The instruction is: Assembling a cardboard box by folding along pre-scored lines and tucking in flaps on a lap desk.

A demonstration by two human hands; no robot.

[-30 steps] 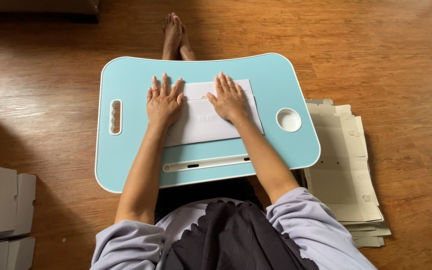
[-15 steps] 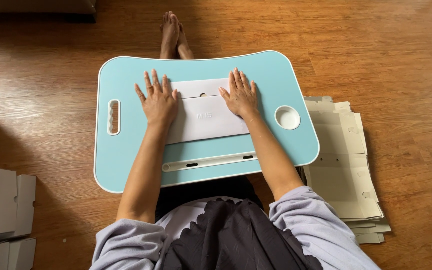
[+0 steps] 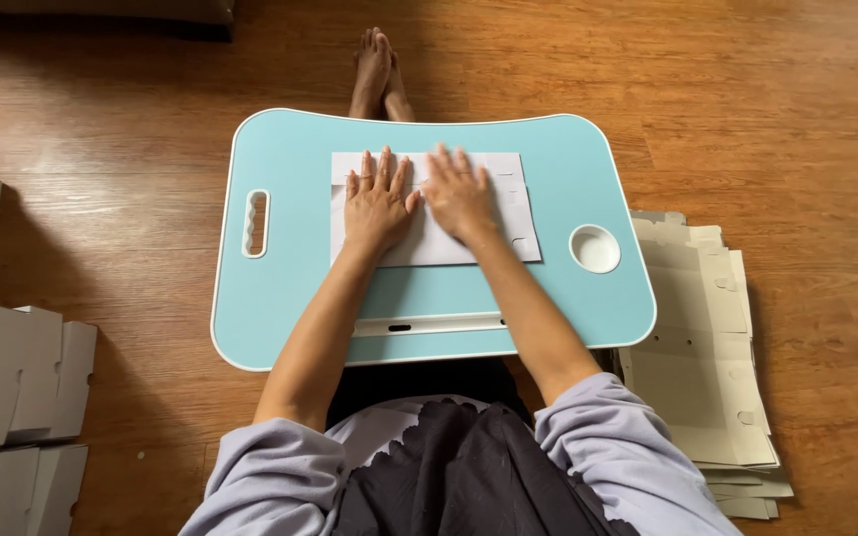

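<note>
Hands now closer together than half a second ago. Left hand [image 3: 377,203] and right hand [image 3: 460,195]: open, flat on white card [image 3: 508,213], centred on blue tray [image 3: 280,298]. Card's middle hidden beneath palms. Flat stack [image 3: 697,337] right, partly under tray.

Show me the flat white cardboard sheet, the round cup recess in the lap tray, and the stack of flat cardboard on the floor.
flat white cardboard sheet [image 3: 508,213], head view, bare right part.
round cup recess [image 3: 595,248], head view, its centre.
stack of flat cardboard [image 3: 697,337], head view, top sheet's middle.
</note>
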